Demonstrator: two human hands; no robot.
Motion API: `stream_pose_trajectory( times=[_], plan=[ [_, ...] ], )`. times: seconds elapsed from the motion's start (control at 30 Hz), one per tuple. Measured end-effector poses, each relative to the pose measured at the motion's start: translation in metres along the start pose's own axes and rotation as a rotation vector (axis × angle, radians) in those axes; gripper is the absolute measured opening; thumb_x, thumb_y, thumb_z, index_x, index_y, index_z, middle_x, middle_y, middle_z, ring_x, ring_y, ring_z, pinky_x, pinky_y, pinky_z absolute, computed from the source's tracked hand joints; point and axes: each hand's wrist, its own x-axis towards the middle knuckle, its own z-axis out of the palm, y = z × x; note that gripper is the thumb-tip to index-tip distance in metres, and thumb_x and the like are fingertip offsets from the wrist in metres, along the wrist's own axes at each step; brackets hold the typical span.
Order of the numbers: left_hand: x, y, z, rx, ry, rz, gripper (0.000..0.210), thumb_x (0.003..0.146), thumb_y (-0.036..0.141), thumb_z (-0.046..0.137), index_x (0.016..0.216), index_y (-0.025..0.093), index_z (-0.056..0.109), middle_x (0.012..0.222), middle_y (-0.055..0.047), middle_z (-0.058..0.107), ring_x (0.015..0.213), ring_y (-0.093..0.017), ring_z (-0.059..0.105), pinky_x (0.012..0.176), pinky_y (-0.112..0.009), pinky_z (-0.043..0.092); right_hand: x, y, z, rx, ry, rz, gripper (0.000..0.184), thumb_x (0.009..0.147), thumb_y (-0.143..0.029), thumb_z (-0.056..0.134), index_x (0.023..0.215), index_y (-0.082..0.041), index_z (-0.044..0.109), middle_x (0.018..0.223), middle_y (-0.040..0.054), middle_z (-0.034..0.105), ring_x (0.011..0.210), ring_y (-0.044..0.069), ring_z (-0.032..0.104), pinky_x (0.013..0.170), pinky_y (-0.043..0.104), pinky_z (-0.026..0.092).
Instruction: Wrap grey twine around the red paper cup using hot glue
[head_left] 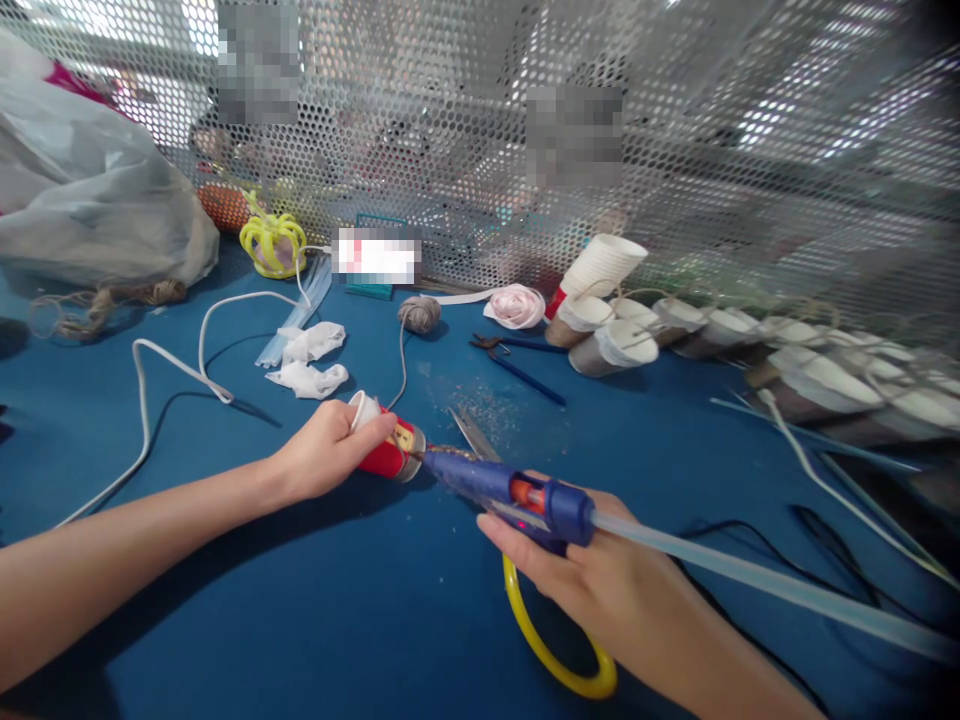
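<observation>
My left hand (330, 448) is wrapped round a red paper cup (381, 460) that lies tilted on its side. A band of grey yarn circles the cup's base end. In my right hand (592, 560) is a blue hot glue gun (487, 485), with a long clear glue stick (720, 560) coming out of its back. The gun's nozzle meets the cup at the yarn band; whether glue is flowing I cannot tell. Yellow-handled scissors (525, 610) lie beneath the gun and my right hand. From the cup, a strand leads to a grey yarn ball (420, 314).
Blue-handled pliers (517, 365) lie beyond the scissors. Yarn-wrapped cups (615, 347) line the right side, beside stacked white cups (606, 264). Glue sticks (300, 310), white scraps (309, 378), a pink ribbon roll (515, 306) and a white cable (142, 400) occupy the back and left.
</observation>
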Motion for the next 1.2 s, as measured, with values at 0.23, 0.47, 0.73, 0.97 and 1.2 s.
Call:
stream_pose_trajectory(
  times=[0.23, 0.47, 0.73, 0.97, 1.2],
  plan=[
    [-0.005, -0.002, -0.002, 0.112, -0.032, 0.094, 0.045, 0.085, 0.045, 0.037, 0.053, 0.014, 0.047, 0.051, 0.003, 0.036, 0.049, -0.008, 0.028, 0.046, -0.021, 0.024, -0.001, 0.012, 0.005, -0.21, 0.069, -0.106, 0.036, 0.086, -0.039, 0.036, 0.079, -0.027, 0.07, 0.048, 0.0031, 0.056, 0.072, 0.023, 0.061, 0.068, 0.032, 0.05],
    [-0.005, 0.001, -0.003, 0.144, -0.04, 0.119, 0.043, 0.085, 0.043, 0.038, 0.058, 0.014, 0.054, 0.052, 0.002, 0.042, 0.05, -0.009, 0.032, 0.047, -0.021, 0.028, -0.008, 0.027, 0.01, -0.258, 0.027, -0.189, 0.038, 0.087, -0.031, 0.034, 0.09, -0.027, 0.071, 0.042, 0.0027, 0.051, 0.07, 0.023, 0.06, 0.074, 0.036, 0.048],
    [-0.004, 0.002, -0.002, 0.008, -0.039, 0.082, 0.043, 0.083, 0.041, 0.041, 0.061, 0.011, 0.063, 0.056, -0.002, 0.057, 0.052, -0.01, 0.044, 0.052, -0.021, 0.037, 0.002, -0.001, -0.003, -0.016, -0.051, -0.005, 0.033, 0.084, -0.04, 0.041, 0.064, -0.025, 0.063, 0.059, 0.0001, 0.062, 0.055, 0.016, 0.058, 0.06, 0.027, 0.05],
    [-0.005, 0.0, -0.004, 0.047, -0.024, 0.101, 0.045, 0.083, 0.044, 0.043, 0.061, 0.011, 0.064, 0.054, -0.002, 0.056, 0.051, -0.011, 0.044, 0.049, -0.02, 0.036, 0.001, 0.0, -0.001, -0.056, 0.013, -0.013, 0.029, 0.083, -0.039, 0.044, 0.069, -0.026, 0.066, 0.068, 0.0011, 0.066, 0.065, 0.018, 0.061, 0.064, 0.028, 0.051],
    [-0.004, 0.0, -0.005, 0.125, -0.03, 0.19, 0.042, 0.085, 0.039, 0.04, 0.051, 0.014, 0.049, 0.049, 0.003, 0.041, 0.047, -0.008, 0.032, 0.043, -0.019, 0.027, -0.005, 0.015, 0.003, -0.192, 0.052, -0.238, 0.038, 0.089, -0.029, 0.033, 0.08, -0.025, 0.07, 0.051, -0.0011, 0.061, 0.049, 0.013, 0.055, 0.056, 0.024, 0.046]
  ],
)
